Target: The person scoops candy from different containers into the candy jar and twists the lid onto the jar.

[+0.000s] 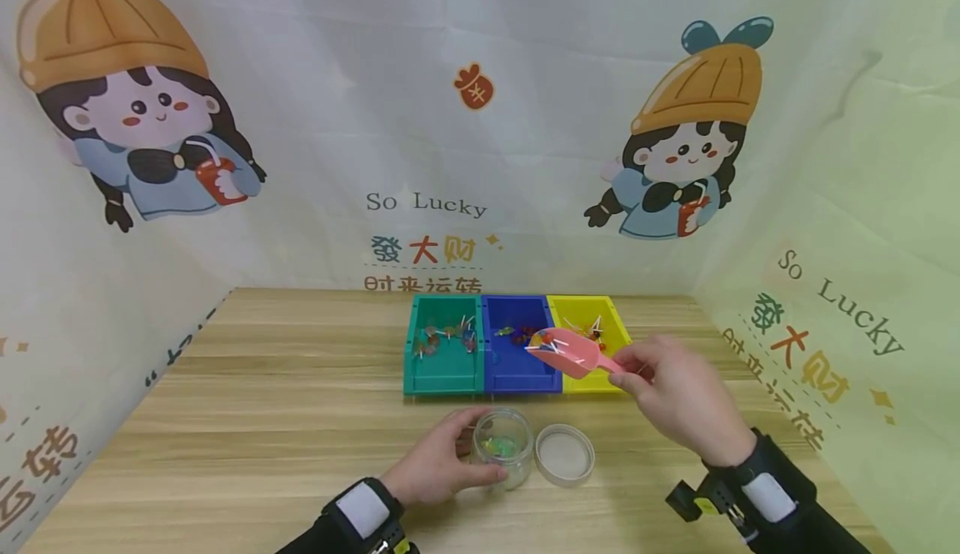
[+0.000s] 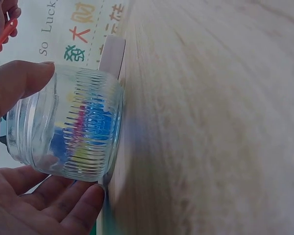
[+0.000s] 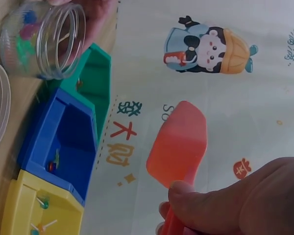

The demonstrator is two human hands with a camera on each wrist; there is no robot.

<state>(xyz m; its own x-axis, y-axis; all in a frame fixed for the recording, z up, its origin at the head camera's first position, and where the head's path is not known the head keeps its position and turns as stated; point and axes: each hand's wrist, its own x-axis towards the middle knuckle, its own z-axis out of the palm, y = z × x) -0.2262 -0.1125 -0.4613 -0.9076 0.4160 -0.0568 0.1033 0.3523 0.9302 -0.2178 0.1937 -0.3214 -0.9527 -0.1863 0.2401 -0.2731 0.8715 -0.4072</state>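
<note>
Glass jar [image 1: 517, 474] upright on the wood-grained surface [image 1: 315, 346], mouth uncovered; taken as landmark. Green, blue and pink bits show through its ribbed wall.

Left hand [image 1: 438, 461] at the jar's left side, partly opened to the jar's width: thumb round the near side, fingers round the far side, gripping it. Right hand [image 1: 678, 387] raised beyond the jar and to its right, thumb and fingers closed in a pinch on the handle of a pink scoop [image 1: 573, 358]. Scoop bowl points left, beyond the jar and a little to its right, apart from it; small coloured pieces in the bowl, too small to identify.

White-rimmed lid [image 1: 565, 456] lies flat on the jar's right, just beside it. Past the jar, a joined row of three bins: green bin [image 1: 442, 381] beyond and to the left, blue bin [image 1: 522, 377] roughly straight beyond, yellow bin [image 1: 588, 386] beyond and to the right, partly behind the scoop. Small coloured pieces in all three, some with white sticks. Farther beyond the jar, a pale printed backdrop [image 1: 540, 4] with cartoon figures and lettering.
</note>
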